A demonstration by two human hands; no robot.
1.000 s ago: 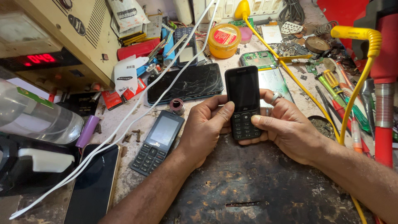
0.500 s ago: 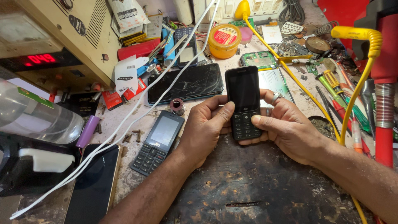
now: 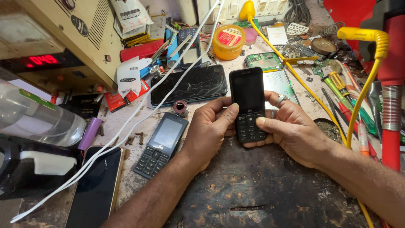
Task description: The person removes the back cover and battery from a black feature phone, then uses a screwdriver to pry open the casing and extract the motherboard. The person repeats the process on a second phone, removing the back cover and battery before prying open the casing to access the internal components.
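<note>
Both hands clamp a black plastic keypad phone with a dark screen, held upright above the scorched dark work mat: left hand wraps its left edge with the thumb on that edge, right hand cups the right side with the thumb pressed on the keypad. Just left of the left wrist a second grey keypad phone lies flat on the bench; behind the held phone lie a cracked black touchscreen phone and a green circuit board. A white cable crosses the bench diagonally; a yellow cable runs past the right hand.
</note>
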